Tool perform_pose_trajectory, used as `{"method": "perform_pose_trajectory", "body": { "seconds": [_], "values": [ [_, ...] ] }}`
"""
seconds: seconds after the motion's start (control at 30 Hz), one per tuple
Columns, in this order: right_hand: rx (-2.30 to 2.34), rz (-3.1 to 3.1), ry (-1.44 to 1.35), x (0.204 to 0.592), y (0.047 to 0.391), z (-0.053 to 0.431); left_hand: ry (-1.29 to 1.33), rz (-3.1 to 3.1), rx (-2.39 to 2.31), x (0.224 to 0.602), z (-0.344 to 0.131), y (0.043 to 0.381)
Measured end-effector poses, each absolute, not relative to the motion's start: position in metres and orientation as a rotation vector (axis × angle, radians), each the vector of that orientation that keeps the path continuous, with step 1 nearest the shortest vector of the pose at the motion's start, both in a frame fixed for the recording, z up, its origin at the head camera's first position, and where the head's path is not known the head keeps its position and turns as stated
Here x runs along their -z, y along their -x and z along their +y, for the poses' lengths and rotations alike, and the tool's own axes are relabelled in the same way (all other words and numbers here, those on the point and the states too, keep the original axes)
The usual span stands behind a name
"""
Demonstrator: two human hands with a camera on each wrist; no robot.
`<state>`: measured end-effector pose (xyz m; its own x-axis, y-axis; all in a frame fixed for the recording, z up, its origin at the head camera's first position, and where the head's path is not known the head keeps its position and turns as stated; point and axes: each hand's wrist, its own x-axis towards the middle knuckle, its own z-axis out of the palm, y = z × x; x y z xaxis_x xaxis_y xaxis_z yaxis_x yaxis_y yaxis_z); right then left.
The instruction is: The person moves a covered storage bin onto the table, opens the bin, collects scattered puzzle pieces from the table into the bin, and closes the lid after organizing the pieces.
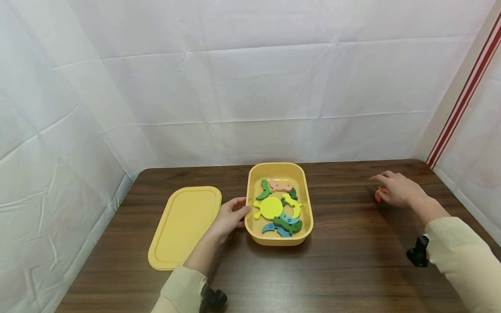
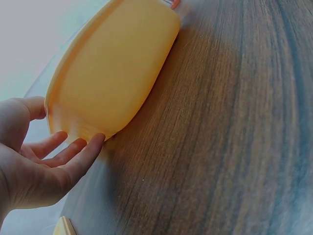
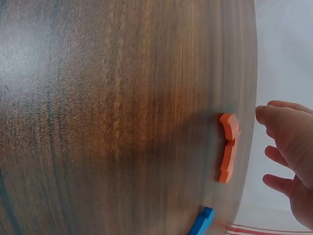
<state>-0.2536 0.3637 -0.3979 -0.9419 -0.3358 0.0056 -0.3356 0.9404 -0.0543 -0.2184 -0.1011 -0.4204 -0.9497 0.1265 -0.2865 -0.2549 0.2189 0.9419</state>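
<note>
A yellow plastic box (image 1: 309,213) stands on the table with several animal-shaped pieces in it. Among these are a round yellow turtle-like piece (image 1: 271,208), a pink piece (image 1: 280,186) and a green curved piece (image 1: 264,190). My left hand (image 1: 228,217) holds the box's left side, thumb at the rim and fingertips against the outer wall (image 2: 112,63). Far to the right, my right hand (image 1: 398,190) hovers over an orange piece (image 3: 228,147), fingers apart and nothing held. In the head view the hand partly covers this piece (image 1: 378,195).
Left of the box lies a flat yellow lid (image 1: 185,228). A blue piece (image 3: 201,223) is on the dark wooden table (image 1: 344,261) near the orange one, hidden in the head view. White cloth (image 1: 250,87) hangs behind the table and at both sides.
</note>
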Motion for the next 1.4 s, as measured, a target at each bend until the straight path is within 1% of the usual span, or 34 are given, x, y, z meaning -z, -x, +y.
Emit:
{"method": "perform_pose_trajectory", "body": {
  "seconds": [0.4, 0.63, 1.03, 1.4],
  "values": [
    [0.092, 3.045, 0.464, 0.410, 0.249, 0.374, 0.113, 2.188, -1.802, 0.421, -0.102, 0.218],
    [0.099, 3.050, 0.477, 0.418, 0.250, 0.379, 0.117, 2.188, -1.803, 0.420, -0.102, 0.218],
    [0.072, 3.053, 0.404, 0.421, 0.248, 0.378, 0.119, 2.194, -1.798, 0.420, -0.101, 0.218],
    [0.143, 3.061, 0.465, 0.421, 0.250, 0.374, 0.121, 2.198, -1.787, 0.417, -0.101, 0.217]
  ]
}}
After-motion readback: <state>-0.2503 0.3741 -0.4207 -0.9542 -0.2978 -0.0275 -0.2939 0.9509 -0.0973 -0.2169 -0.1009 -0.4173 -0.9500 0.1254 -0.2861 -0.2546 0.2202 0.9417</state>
